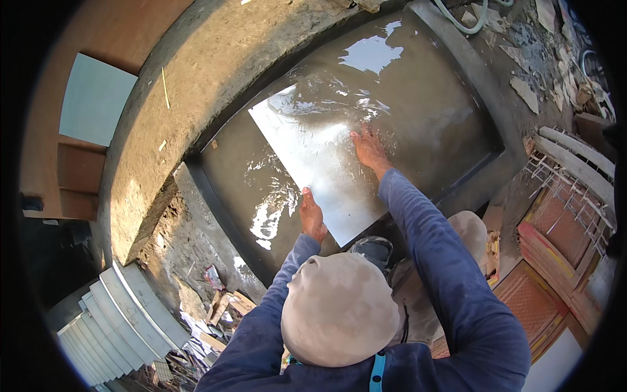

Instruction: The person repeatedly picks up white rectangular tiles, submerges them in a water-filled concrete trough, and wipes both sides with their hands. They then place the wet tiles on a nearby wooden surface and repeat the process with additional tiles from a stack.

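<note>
A pale rectangular sheet or tile (313,157) lies tilted in a basin of murky water (441,122). Its near corner stands out of the water, while its far part is wet and partly under the surface. My left hand (312,215) grips the left edge, thumb on top and the other fingers hidden beneath. Flat and with fingers spread, my right hand (371,148) rests at the sheet's right side, where water laps around the fingertips. Whether it touches the sheet or only the water is hard to tell.
The basin has a dark concrete rim (490,122). A stack of pale tiles (127,318) stands at lower left, beside scraps (220,308). Red-brown framed panels (534,294) lean at right. A hose (470,24) curls at the top. My beige-clad knee (340,308) rises between my arms.
</note>
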A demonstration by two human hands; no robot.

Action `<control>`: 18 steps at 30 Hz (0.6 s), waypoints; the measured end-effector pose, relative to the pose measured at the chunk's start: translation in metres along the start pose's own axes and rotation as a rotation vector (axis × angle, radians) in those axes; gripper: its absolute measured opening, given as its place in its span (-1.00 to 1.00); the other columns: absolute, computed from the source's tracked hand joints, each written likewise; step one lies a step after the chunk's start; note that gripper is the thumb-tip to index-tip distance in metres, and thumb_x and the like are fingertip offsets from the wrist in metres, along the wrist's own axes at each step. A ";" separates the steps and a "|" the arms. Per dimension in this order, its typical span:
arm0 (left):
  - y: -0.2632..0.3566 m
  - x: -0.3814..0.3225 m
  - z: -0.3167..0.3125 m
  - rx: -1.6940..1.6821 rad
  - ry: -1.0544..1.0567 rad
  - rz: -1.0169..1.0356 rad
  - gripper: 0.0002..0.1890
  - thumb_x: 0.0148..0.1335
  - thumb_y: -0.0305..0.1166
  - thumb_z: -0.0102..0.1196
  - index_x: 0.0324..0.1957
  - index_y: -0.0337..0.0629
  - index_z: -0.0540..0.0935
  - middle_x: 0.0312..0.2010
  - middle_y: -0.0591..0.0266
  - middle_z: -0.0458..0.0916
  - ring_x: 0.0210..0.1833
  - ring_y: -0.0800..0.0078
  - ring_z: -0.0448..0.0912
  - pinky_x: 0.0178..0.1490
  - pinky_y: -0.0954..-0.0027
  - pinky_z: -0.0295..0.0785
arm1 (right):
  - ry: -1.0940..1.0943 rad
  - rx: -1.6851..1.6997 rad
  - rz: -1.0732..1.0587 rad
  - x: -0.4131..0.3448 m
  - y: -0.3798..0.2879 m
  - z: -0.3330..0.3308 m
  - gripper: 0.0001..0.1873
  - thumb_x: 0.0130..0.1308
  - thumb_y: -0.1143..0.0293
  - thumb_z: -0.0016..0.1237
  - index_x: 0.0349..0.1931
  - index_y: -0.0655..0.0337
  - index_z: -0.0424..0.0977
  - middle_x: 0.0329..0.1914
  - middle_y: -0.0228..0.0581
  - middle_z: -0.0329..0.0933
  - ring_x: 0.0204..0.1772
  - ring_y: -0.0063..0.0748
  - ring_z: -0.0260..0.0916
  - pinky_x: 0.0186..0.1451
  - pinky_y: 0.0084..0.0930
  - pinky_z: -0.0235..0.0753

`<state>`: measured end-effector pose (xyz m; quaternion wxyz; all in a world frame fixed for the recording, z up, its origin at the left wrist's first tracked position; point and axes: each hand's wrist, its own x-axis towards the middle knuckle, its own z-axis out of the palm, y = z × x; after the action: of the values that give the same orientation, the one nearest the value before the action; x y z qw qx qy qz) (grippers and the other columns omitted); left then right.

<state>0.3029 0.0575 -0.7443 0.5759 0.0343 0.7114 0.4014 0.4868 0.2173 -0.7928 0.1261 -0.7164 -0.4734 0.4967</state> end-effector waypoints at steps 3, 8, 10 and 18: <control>0.006 -0.009 0.007 -0.025 -0.037 0.037 -0.26 0.57 0.19 -0.23 0.31 -0.40 0.44 0.09 0.02 0.60 0.06 0.31 0.60 0.16 0.27 0.55 | 0.092 -0.237 0.087 -0.022 0.005 0.004 -0.23 0.57 -0.16 -0.35 0.63 0.00 -0.10 0.72 0.11 -0.27 0.73 0.26 -0.39 0.59 0.48 -0.20; 0.014 -0.028 0.013 -0.092 -0.141 0.061 -0.33 0.59 0.14 -0.23 0.24 -0.38 0.48 0.04 0.08 0.64 0.03 0.32 0.63 0.10 0.28 0.57 | 0.139 -0.409 -0.517 -0.049 -0.039 0.051 -0.28 0.59 -0.14 -0.38 0.63 -0.10 -0.05 0.76 -0.12 -0.31 0.75 0.15 -0.50 0.63 0.44 -0.49; 0.017 -0.037 0.016 -0.091 -0.152 0.069 -0.34 0.59 0.12 -0.22 0.24 -0.37 0.48 0.03 0.09 0.65 0.03 0.31 0.64 0.10 0.28 0.57 | 0.044 -0.409 -0.705 -0.033 -0.069 0.056 -0.29 0.59 -0.17 -0.41 0.64 -0.15 -0.06 0.77 -0.22 -0.33 0.76 0.07 -0.52 0.63 0.42 -0.54; 0.024 -0.056 0.029 -0.101 -0.228 -0.005 -0.43 0.62 0.05 -0.26 0.24 -0.28 0.46 0.04 0.15 0.62 0.01 0.40 0.63 0.02 0.28 0.57 | -0.016 -0.168 -0.257 0.068 -0.107 -0.008 -0.23 0.57 -0.25 -0.51 0.65 -0.16 -0.21 0.74 -0.09 -0.22 0.72 0.13 -0.21 0.64 0.21 0.00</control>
<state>0.3363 0.0605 -0.6858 0.6551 0.0488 0.6203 0.4285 0.4387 0.3301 -0.7601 0.1244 -0.6541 -0.6019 0.4409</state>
